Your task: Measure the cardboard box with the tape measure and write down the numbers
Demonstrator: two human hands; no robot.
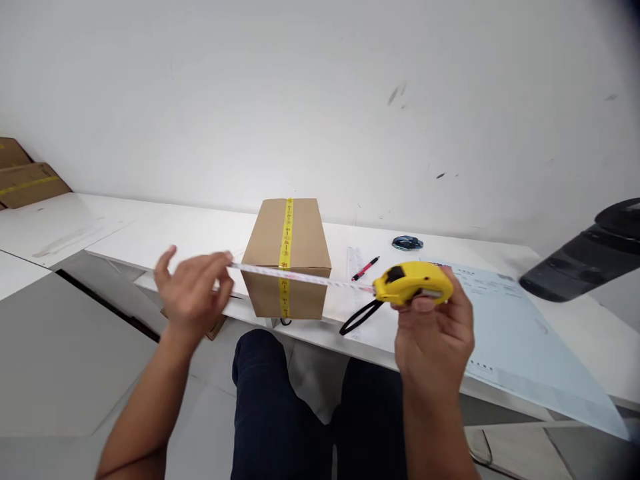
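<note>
My right hand (440, 327) grips a yellow tape measure (414, 283), its black wrist strap (361, 318) hanging down on the left. The white tape blade (305, 277) is pulled out leftward, and my left hand (195, 290) pinches its free end. Between my hands stands a closed cardboard box (273, 233) with a strip of printed yellow tape (287, 240) down its middle. The blade runs across the box's near top edge; whether it touches the cardboard I cannot tell.
Right of the box lie a red and black pen (365, 268), a dark blue object (407, 243) and a light blue sheet (520, 327) on the white shelf (200, 230). A dark bottle (585, 250) is at far right. Taped boxes (30, 183) sit far left.
</note>
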